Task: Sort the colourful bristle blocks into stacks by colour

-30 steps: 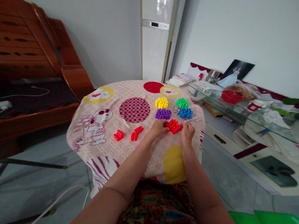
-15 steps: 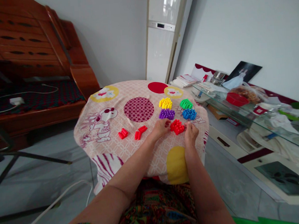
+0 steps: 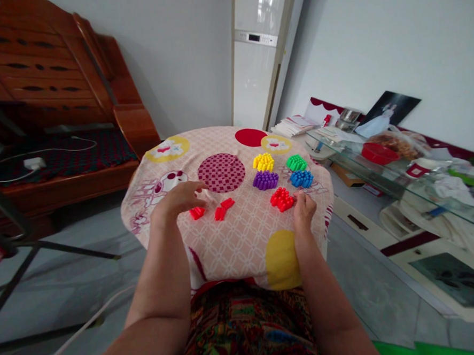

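Over the left part of the cloth, my left hand (image 3: 182, 197) hovers with its fingers apart, holding nothing that I can see. Small red pegs (image 3: 198, 212) lie just under and beside its fingers, partly covered by it. Another small group of red pegs (image 3: 224, 209) lies a little to the right. My right hand (image 3: 304, 210) rests at the right edge of a larger cluster of red pegs (image 3: 281, 199). Its fingers are curled in, and what they hold, if anything, is hidden. Behind that cluster stand purple pegs (image 3: 265, 180) and blue pegs (image 3: 302, 179).
Yellow pegs (image 3: 263, 162) and green pegs (image 3: 296, 162) form clusters farther back on the patterned tablecloth (image 3: 233, 242). To the right is a glass-topped cabinet (image 3: 414, 188) with a red bowl (image 3: 379, 152) and papers. A wooden bench (image 3: 135, 125) stands at the left.
My left hand has moved from the larger red cluster leftward to the small red pegs at the left. My right hand stays beside the cluster. The view has shifted slightly.
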Available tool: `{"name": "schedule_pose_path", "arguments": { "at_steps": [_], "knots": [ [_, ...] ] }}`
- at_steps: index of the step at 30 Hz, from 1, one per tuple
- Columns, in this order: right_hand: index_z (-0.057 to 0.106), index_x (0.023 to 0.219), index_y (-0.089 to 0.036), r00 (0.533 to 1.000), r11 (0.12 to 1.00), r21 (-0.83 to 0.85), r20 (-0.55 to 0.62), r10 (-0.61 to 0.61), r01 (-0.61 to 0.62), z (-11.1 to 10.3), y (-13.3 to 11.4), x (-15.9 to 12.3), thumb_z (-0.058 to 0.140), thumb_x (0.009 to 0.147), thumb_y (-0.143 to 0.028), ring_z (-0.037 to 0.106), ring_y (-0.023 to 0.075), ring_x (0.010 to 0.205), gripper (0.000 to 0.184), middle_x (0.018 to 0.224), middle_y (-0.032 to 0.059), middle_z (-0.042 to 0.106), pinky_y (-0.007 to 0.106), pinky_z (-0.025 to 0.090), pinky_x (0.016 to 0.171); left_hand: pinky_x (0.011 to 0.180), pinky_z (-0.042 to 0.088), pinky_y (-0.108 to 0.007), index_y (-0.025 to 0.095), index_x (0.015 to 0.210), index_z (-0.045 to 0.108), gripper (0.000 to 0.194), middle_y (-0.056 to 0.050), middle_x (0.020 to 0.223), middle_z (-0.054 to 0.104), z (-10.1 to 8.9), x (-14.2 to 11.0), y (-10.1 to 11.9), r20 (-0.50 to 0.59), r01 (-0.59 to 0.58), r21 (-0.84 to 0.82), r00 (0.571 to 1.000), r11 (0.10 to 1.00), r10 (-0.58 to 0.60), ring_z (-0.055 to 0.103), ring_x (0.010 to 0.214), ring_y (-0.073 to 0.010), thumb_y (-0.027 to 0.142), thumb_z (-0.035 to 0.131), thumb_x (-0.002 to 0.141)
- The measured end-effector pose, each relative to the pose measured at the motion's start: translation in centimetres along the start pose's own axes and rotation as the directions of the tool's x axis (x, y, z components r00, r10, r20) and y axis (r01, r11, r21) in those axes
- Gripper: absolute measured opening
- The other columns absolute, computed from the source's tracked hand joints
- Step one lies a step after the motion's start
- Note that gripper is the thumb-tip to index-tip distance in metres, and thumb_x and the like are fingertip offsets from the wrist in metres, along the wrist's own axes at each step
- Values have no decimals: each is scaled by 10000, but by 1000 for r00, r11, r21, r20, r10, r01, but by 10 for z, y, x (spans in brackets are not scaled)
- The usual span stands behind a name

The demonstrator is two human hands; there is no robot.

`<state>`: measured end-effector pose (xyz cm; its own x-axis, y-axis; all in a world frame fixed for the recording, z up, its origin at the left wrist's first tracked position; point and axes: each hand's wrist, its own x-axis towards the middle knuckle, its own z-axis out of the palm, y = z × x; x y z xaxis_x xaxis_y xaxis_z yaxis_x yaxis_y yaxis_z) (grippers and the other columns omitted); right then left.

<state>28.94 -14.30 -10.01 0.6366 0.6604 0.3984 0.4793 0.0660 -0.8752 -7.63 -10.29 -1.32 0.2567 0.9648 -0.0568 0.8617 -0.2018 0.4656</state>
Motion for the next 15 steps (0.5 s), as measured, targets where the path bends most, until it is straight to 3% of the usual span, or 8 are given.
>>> {"name": "schedule_pose_path", "arguments": {
  "at_steps": [4, 7, 11, 15],
  "knots": [
    [724, 808, -148, 1000, 1000, -4, 9, -17, 17, 0, 1, 0, 357, 881, -491, 650, 246, 798, 507, 802, 122, 737, 361, 465, 781, 689, 464, -287, 188, 869, 747, 253, -42, 808, 734, 4, -5, -24, 128, -8, -28, 992, 1000, 12, 649, 773, -217, 195, 717, 618],
    [732, 803, -154, 1000, 1000, -5, 0, -21, 21, 0, 1, 0, 360, 869, -505, 649, 247, 800, 515, 800, 121, 739, 355, 466, 766, 652, 442, -303, 200, 672, 695, 54, -23, 678, 683, 9, -3, -17, 75, -5, 4, 997, 1000, 5, 622, 693, -214, 226, 713, 628],
    [736, 801, -152, 1000, 1000, -13, -5, -20, 19, 0, -2, -1, 360, 870, -496, 642, 243, 785, 514, 805, 126, 741, 346, 465, 753, 657, 445, -302, 175, 775, 700, 84, -48, 755, 699, 15, 5, 22, -111, -35, 6, 993, 999, 35, 630, 703, -203, 210, 653, 715],
    [731, 810, -144, 1000, 1000, -7, 10, -6, 7, -2, -4, -3, 364, 879, -486, 639, 242, 782, 506, 815, 130, 741, 351, 469, 759, 734, 482, -285, 175, 895, 746, 187, -53, 871, 739, 40, 24, 84, -102, -198, -13, 975, 980, 196, 665, 803, -194, 214, 618, 764]
  ]
}}
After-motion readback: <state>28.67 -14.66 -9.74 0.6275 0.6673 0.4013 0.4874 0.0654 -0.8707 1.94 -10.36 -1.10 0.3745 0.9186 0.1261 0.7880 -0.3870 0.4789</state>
